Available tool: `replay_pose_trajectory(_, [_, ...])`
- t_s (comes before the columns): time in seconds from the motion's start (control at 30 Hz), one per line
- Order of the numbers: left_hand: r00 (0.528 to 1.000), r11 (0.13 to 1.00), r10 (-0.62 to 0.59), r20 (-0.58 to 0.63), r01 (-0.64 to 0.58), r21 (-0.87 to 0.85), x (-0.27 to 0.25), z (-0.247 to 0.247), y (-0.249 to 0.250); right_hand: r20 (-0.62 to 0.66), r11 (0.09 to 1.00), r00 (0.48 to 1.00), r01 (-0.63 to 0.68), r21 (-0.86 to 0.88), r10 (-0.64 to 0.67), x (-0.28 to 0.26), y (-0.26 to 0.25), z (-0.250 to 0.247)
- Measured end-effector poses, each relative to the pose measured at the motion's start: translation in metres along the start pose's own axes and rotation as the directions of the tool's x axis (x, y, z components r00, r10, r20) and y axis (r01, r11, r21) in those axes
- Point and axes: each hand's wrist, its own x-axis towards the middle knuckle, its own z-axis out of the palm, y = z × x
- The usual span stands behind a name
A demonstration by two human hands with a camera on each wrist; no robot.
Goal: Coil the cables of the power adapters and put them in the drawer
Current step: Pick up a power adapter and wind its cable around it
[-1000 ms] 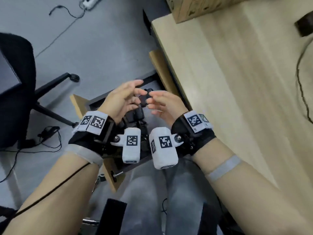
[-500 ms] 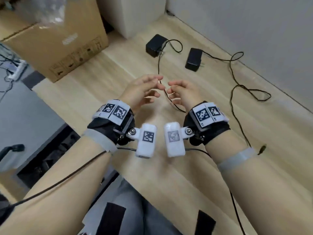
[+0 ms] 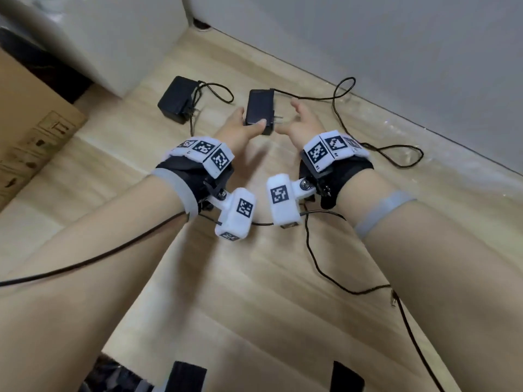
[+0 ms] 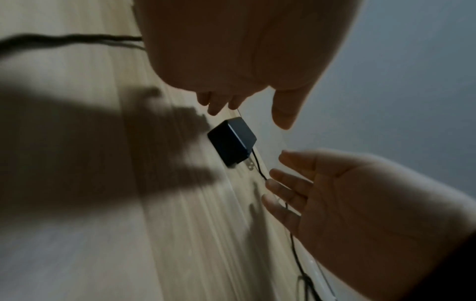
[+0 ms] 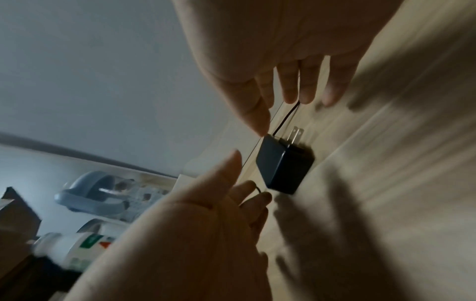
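Where head view suggests left hand [image 3: 240, 128] touching adapter [image 3: 259, 111], wrist views show both hands released, right hand [image 3: 304, 124] too.

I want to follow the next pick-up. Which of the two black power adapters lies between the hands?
The right-hand adapter, the one nearer the wall. The left hand and the right hand flank it, both open; the other adapter lies apart, left of both.

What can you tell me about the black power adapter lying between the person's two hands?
The black power adapter is a small matte rectangular block, plastic by its look, lying on the pale wooden desk. Two metal prongs stick out of one side, and a thin black cable runs loose and uncoiled from it. The left hand and right hand flank it, open; contact is unclear.
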Motion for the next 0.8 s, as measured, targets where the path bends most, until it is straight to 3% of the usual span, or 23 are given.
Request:
replay_pose_trajectory(0.17, [0.998,0.997,-0.02,0.06,0.015,0.072,0.019,0.005,-0.005,0.158,0.975,0.982,-0.128,0.18,0.099,0.014,0.007,0.003])
replay_pose_trajectory(0.33, [0.998,0.997,-0.037,-0.054,0.034,-0.069,0.005,0.005,0.003,0.185,0.855,0.976,-0.194,0.481,0.118,-0.004,0.01,0.002])
replay_pose_trajectory(0.47, [0.994,0.945,-0.101,-0.04,0.083,-0.318,-0.02,0.001,0.011,0.159,0.835,0.986,-0.131,0.535,0.053,-0.041,0.008,0.001])
replay_pose_trajectory(0.57, [0.994,0.914,-0.08,0.067,0.1,-0.394,-0.048,-0.007,0.018,0.128,0.888,0.991,-0.021,0.459,-0.043,-0.076,-0.001,-0.007])
replay_pose_trajectory(0.63, [0.993,0.87,-0.076,0.09,0.11,-0.48,-0.069,-0.011,0.023,-0.001,0.943,0.987,0.151,0.297,-0.158,-0.096,-0.008,-0.017])
replay_pose_trajectory(0.73, [0.99,0.829,-0.052,0.13,0.115,-0.548,-0.101,-0.014,0.032,-0.213,0.928,0.914,0.366,0.066,-0.345,-0.12,-0.017,-0.029])
replay_pose_trajectory(0.8, [0.984,0.802,-0.031,0.175,0.129,-0.584,-0.12,-0.014,0.04,-0.221,0.907,0.884,0.421,-0.011,-0.412,-0.127,-0.021,-0.035])
